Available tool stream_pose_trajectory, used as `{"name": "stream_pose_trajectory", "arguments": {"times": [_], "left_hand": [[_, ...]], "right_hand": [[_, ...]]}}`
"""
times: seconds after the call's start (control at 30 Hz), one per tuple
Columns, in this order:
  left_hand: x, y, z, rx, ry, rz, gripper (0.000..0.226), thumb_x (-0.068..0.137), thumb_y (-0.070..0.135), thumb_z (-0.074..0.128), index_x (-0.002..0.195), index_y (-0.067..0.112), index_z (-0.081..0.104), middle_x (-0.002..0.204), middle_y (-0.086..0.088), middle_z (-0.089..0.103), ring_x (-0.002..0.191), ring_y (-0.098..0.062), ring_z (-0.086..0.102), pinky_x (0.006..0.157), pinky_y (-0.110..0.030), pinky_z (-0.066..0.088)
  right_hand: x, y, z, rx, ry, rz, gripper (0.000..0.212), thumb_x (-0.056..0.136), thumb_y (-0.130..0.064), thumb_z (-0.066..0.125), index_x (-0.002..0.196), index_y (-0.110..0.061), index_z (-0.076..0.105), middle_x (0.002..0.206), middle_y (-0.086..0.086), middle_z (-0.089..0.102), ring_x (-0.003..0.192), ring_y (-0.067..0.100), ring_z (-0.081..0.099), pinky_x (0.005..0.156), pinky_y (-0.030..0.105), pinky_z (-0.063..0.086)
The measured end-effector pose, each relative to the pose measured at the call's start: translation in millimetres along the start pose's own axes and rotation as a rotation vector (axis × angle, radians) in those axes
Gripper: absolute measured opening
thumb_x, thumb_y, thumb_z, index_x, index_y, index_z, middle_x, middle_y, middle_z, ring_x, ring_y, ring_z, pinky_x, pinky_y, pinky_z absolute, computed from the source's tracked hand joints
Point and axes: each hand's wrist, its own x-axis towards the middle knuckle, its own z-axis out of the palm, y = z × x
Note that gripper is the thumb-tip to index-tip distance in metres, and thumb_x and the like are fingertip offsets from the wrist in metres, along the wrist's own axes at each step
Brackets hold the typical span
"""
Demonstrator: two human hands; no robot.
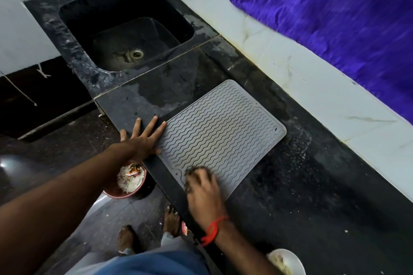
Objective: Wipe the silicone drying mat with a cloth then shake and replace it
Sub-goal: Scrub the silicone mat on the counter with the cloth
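Bare arms, a red wrist thread, pale trousers, bare feet.

Both forearms are bare, with no sleeves in view. A red thread [212, 230] is tied round the right wrist, knotted, with loose ends hanging toward 7 o'clock. The left hand [140, 140] and the right hand [203, 192] wear no rings or gloves that show; the right one is blurred. At 6 o'clock a blue garment [156, 263] covers the waist, above light grey trousers [172, 241]. Both feet [171, 219] are bare, the right one beside a red sandal edge [184, 227].
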Motion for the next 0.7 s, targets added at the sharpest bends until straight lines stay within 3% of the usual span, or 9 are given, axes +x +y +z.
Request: {"name": "stream_pose_trajectory", "arguments": {"times": [0.07, 0.13, 0.17, 0.27, 0.33, 0.37, 0.47, 0.6, 0.7], "left_hand": [[-1, 1, 0, 0.017, 0.011, -0.004, 0.085, 0.097, 0.056, 0.042, 0.145, 0.049, -0.028, 0.155, 0.011, -0.038, 0.146, -0.036, -0.025, 0.109, -0.071, 0.007], [-1, 1, 0, 0.028, 0.004, -0.007, 0.085, 0.097, 0.056, 0.042, 0.145, 0.048, -0.028, 0.155, 0.011, -0.038, 0.146, -0.037, -0.025, 0.109, -0.071, 0.007], [-1, 1, -1, 0.03, -0.003, -0.008, 0.086, 0.097, 0.056, 0.042, 0.145, 0.048, -0.029, 0.155, 0.01, -0.039, 0.146, -0.037, -0.025, 0.109, -0.071, 0.007], [-1, 2, -3, 0.029, -0.014, -0.006, 0.087, 0.097, 0.056, 0.043, 0.145, 0.048, -0.029, 0.154, 0.01, -0.039, 0.146, -0.037, -0.025, 0.11, -0.071, 0.007], [-1, 3, -3, 0.027, -0.024, -0.013, 0.088, 0.097, 0.056, 0.044, 0.145, 0.048, -0.028, 0.154, 0.01, -0.039, 0.146, -0.037, -0.025, 0.11, -0.071, 0.007], [-1, 3, -4, 0.029, -0.028, -0.015, 0.088, 0.097, 0.056, 0.044, 0.145, 0.048, -0.029, 0.154, 0.01, -0.039, 0.146, -0.038, -0.025, 0.11, -0.071, 0.007], [0, 2, -4, 0.039, -0.035, -0.012, 0.088, 0.096, 0.058, 0.043, 0.145, 0.048, -0.029, 0.154, 0.009, -0.04, 0.146, -0.038, -0.024, 0.11, -0.071, 0.008], [1, 0, -3, 0.037, -0.039, -0.011, 0.088, 0.096, 0.059, 0.043, 0.143, 0.049, -0.031, 0.154, 0.01, -0.04, 0.146, -0.037, -0.025, 0.11, -0.07, 0.007], [3, -2, -2, 0.031, -0.034, 0.003, 0.089, 0.096, 0.058, 0.043, 0.141, 0.05, -0.032, 0.153, 0.011, -0.042, 0.145, -0.037, -0.026, 0.109, -0.07, 0.007]], "right_hand": [[-9, -8, -1, 0.177, -0.106, -0.065, 0.045, 0.085, -0.02, 0.044, 0.127, -0.026, 0.059, 0.127, -0.003, 0.047, 0.113, 0.015, 0.046, 0.102, 0.026, 0.042], [2, 7, -25, 0.414, -0.196, -0.049, 0.037, 0.084, -0.011, 0.051, 0.114, -0.02, 0.07, 0.115, -0.003, 0.061, 0.099, 0.001, 0.053, 0.088, 0.01, 0.041], [11, 20, -40, 0.462, -0.168, -0.026, 0.032, 0.084, -0.007, 0.054, 0.107, -0.018, 0.073, 0.108, -0.003, 0.066, 0.091, -0.002, 0.054, 0.08, 0.009, 0.041], [48, 79, -82, 0.405, 0.12, 0.142, 0.029, 0.087, -0.003, 0.056, 0.108, -0.014, 0.072, 0.109, 0.001, 0.064, 0.087, 0.004, 0.059, 0.078, 0.012, 0.046], [71, 119, -98, 0.268, 0.22, 0.238, 0.033, 0.09, -0.003, 0.053, 0.12, -0.011, 0.066, 0.12, 0.008, 0.058, 0.104, 0.019, 0.06, 0.096, 0.033, 0.05], [80, 135, -101, 0.163, 0.221, 0.267, 0.036, 0.09, -0.003, 0.052, 0.125, -0.008, 0.063, 0.125, 0.011, 0.055, 0.115, 0.025, 0.055, 0.106, 0.041, 0.043], [87, 151, -90, 0.005, 0.199, 0.293, 0.04, 0.09, -0.004, 0.053, 0.13, -0.005, 0.059, 0.13, 0.014, 0.05, 0.125, 0.032, 0.046, 0.113, 0.043, 0.031], [44, 93, -48, -0.008, 0.137, 0.199, 0.04, 0.087, -0.015, 0.056, 0.126, -0.013, 0.062, 0.127, 0.008, 0.047, 0.122, 0.029, 0.045, 0.111, 0.041, 0.037], [-2, 41, -18, 0.024, 0.093, 0.109, 0.043, 0.086, -0.026, 0.048, 0.127, -0.021, 0.059, 0.127, 0.003, 0.045, 0.118, 0.024, 0.045, 0.106, 0.036, 0.043]]}}
